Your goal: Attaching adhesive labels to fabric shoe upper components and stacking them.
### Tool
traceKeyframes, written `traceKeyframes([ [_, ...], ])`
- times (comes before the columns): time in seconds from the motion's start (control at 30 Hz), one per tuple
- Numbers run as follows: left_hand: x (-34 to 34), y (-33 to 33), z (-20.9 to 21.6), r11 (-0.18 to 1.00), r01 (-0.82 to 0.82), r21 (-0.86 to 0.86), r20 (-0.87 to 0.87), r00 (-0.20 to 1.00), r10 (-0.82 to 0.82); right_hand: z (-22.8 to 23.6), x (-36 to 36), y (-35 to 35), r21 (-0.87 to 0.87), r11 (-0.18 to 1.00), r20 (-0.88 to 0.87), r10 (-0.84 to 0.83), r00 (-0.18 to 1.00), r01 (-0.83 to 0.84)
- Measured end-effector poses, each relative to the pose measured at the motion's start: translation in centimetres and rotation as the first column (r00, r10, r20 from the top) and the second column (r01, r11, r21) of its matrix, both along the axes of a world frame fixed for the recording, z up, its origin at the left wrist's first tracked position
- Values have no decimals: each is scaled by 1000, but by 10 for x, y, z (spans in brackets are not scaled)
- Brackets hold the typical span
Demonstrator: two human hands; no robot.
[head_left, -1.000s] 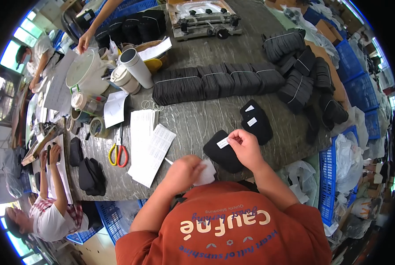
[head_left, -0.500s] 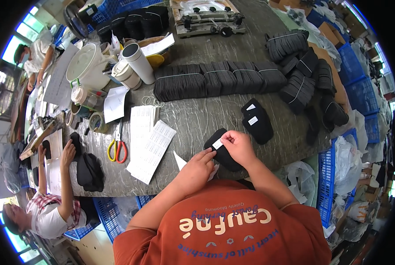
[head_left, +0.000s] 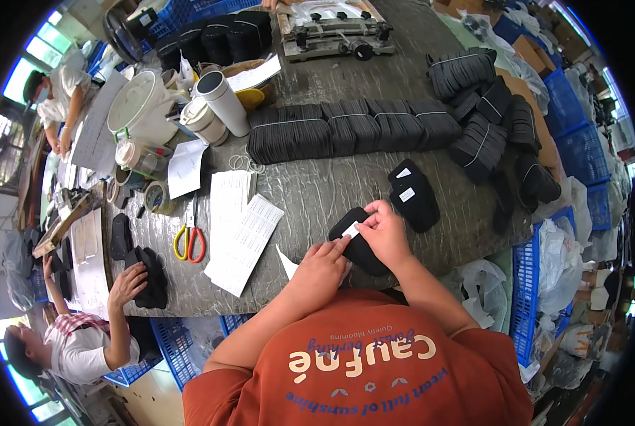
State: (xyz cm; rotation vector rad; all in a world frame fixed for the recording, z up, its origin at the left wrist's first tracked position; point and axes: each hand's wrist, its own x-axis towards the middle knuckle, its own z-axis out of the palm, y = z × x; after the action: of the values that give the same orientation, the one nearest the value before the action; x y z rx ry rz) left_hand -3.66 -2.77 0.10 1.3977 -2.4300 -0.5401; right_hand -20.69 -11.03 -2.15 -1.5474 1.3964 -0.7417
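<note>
A black insole-shaped pad [head_left: 365, 250] lies on the table in front of me, with a small white label [head_left: 351, 229] on its upper half. The fingertips of my right hand [head_left: 386, 236] are pinched together at the label's right end. From the left, my left hand [head_left: 323, 265] lies over the pad's edge, fingers close together and fingertips at the label's lower left; its thumb is hidden. Two overlapping black pads [head_left: 418, 202], each bearing a white label, rest just beyond my right hand. A white paper corner [head_left: 287, 261] pokes out beside my left hand.
Printed label sheets [head_left: 245, 245] and scissors [head_left: 189, 241] lie to the left. A long row of banded black pads [head_left: 353, 128] crosses the table, with more bundles [head_left: 479, 142] at right. A white tumbler [head_left: 221, 103] stands behind. At left a co-worker's hand [head_left: 128, 285] touches black pieces.
My hands stay at the label, with my left fingers shifted slightly right and the right fingers slightly raised. At left, the co-worker's hand has moved from one pad to the dark pile nearer me.
</note>
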Motion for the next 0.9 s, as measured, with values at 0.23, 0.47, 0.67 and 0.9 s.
traceKeyframes([
  [0.23, -1, 0, 5, 1000, 3, 12, 30, 1000, -3, 12, 7, -2, -191, 980, -325, -6, 946, -59],
  [0.47, 5, 5, 3, 990, -6, 143, -124, 992, 24, -5, -1, -6, -467, 876, -276, -13, 961, -123],
  [0.67, 7, 5, -4, 983, 25, 181, -196, 980, 11, -7, -17, -16, -259, 965, -123, 5, 992, -37],
  [0.9, 10, -1, -3, 970, -69, 232, -401, 902, 160, 9, -76, -63, -661, 747, -354, -400, 845, 76],
])
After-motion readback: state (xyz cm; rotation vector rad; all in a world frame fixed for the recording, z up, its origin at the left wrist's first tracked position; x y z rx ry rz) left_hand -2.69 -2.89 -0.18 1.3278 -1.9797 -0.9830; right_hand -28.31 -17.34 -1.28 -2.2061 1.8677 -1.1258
